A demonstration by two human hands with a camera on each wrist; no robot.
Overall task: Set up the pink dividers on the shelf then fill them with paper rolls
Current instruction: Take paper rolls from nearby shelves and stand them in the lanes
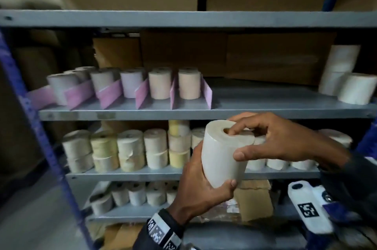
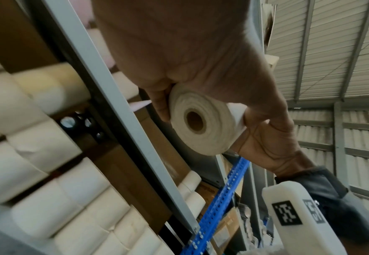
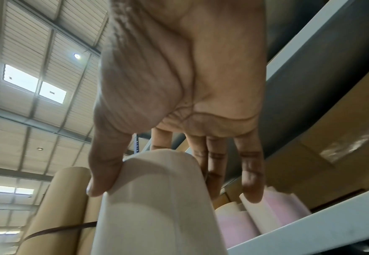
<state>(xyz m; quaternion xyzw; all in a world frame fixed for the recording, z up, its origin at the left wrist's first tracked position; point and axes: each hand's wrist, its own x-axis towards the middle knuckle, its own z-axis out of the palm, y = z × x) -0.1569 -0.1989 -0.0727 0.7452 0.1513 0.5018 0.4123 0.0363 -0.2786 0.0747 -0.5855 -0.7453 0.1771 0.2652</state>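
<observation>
Both hands hold one white paper roll (image 1: 223, 151) upright in front of the rack, below the middle shelf (image 1: 265, 110). My left hand (image 1: 201, 178) grips its lower side, thumb under the bottom edge. My right hand (image 1: 273, 139) pinches the top, thumb on the side and a finger at the core hole. Several pink dividers (image 1: 141, 94) stand on the left half of that shelf with pale rolls (image 1: 188, 84) between them. The left wrist view shows the roll's end (image 2: 203, 120) between my left hand (image 2: 168, 51) and right hand (image 2: 272, 138). In the right wrist view my right hand (image 3: 179, 86) grips the roll (image 3: 157, 198).
Bare shelf runs right of the last divider (image 1: 208, 94) to a stack of larger white rolls (image 1: 346, 84). Cardboard boxes (image 1: 265, 56) line the back. Lower shelves hold several stacked rolls (image 1: 130, 149). A blue upright (image 1: 40, 127) bounds the left.
</observation>
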